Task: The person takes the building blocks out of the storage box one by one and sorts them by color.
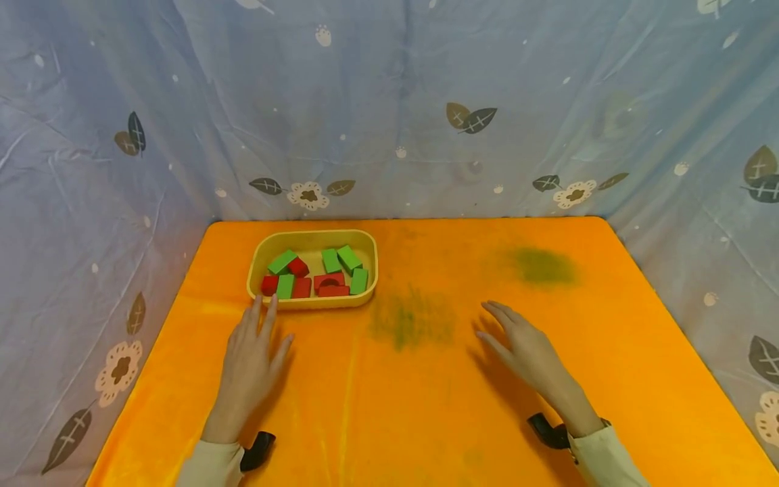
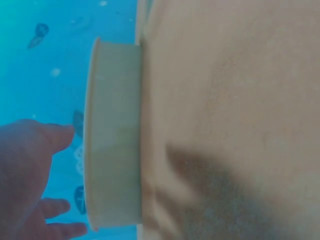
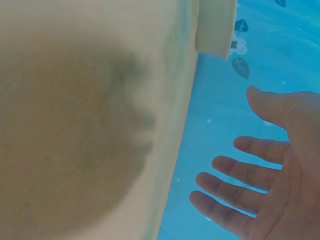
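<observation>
A yellow tub (image 1: 312, 304) stands at the back left of the orange-covered table, with several green blocks (image 1: 349, 258) and red blocks (image 1: 301, 288) lying loose in it. One red block (image 1: 329, 281) has an arched cut-out. My left hand (image 1: 248, 365) is just in front of the tub, fingers spread and fingertips overlapping its near rim in the head view; it holds nothing. Right of the middle, my right hand (image 1: 531, 355) hovers over the cloth with fingers extended and nothing in them. In the right wrist view its fingers (image 3: 239, 172) are apart, palm showing.
The orange cloth (image 1: 414, 406) has a dark green smudge (image 1: 541, 265) at the back right and a fainter one (image 1: 410, 321) near the middle. Blue-grey patterned curtains (image 1: 389, 115) enclose the table at the back and both sides. A black wrist mount (image 1: 258, 451) sits under each wrist.
</observation>
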A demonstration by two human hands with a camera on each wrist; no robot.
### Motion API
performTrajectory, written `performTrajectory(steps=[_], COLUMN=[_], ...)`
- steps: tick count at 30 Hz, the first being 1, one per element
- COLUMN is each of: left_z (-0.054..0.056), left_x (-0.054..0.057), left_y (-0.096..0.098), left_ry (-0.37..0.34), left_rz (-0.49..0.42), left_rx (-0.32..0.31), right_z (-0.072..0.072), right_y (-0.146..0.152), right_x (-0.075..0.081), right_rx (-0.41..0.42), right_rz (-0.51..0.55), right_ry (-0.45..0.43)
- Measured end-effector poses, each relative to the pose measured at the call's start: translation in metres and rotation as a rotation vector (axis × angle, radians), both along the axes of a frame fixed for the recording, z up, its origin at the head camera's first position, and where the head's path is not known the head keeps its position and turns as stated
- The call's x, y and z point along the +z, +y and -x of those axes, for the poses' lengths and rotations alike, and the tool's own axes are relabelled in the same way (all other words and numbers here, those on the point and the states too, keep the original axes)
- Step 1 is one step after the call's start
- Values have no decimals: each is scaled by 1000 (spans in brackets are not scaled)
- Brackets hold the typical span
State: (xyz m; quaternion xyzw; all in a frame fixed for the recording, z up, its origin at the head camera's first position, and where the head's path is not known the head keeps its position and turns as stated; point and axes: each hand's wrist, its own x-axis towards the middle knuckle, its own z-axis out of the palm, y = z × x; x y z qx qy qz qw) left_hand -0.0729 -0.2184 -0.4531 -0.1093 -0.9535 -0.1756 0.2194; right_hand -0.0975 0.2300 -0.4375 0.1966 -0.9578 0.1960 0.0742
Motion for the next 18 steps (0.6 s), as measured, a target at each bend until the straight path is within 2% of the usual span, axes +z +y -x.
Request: performTrajectory(steps=[12, 18], left_z=[6, 15], left_x=[1, 5], left_y=[-4, -5], left_ry=[-12, 5], left_rz=[-47, -53], left_rx=[-1, -19], right_z=[6, 9], right_y=[-17, -29], right_x=[3, 2], right_rx=[30, 59], right_rz=[-10, -10], right_ry=[12, 17])
